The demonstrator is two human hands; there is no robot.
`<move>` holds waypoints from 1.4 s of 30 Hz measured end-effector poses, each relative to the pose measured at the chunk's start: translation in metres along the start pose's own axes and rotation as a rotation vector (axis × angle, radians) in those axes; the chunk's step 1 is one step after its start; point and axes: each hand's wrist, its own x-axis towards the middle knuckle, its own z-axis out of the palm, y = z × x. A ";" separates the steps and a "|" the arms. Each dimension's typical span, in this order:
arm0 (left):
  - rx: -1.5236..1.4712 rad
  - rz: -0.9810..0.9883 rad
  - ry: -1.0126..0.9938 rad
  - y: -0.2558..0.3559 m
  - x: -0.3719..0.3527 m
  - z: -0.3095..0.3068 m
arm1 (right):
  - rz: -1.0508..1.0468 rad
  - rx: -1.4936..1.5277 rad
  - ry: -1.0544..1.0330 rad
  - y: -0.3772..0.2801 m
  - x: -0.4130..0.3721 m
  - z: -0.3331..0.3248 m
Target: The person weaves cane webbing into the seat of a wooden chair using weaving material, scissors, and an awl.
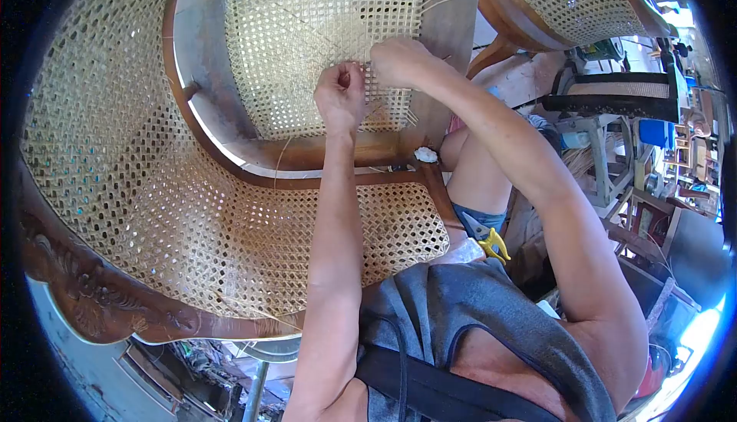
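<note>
A woven cane panel (295,34) fills the opening of a wooden seat frame (203,46), with loose strand ends sticking out along its top and right edges. Over its lower right part, my left hand (340,100) is closed, thumb and fingertips pinched together close to the weave. Just right of it and slightly higher, my right hand (401,61) is curled into a closed grip at the panel's right side. Any strand between the fingers of either hand is too thin or hidden to make out.
A carved wooden backrest with finished cane (92,130) curves around the left and below. Yellow-handled cutters (494,246) lie by my lap. A small white lump (425,155) rests on the frame corner. Another cane-backed chair (572,0) stands upper right; furniture and a blue container (656,133) are beyond.
</note>
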 end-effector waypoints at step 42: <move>0.216 0.291 0.024 0.000 -0.005 0.000 | 0.120 0.772 0.531 0.040 -0.025 0.047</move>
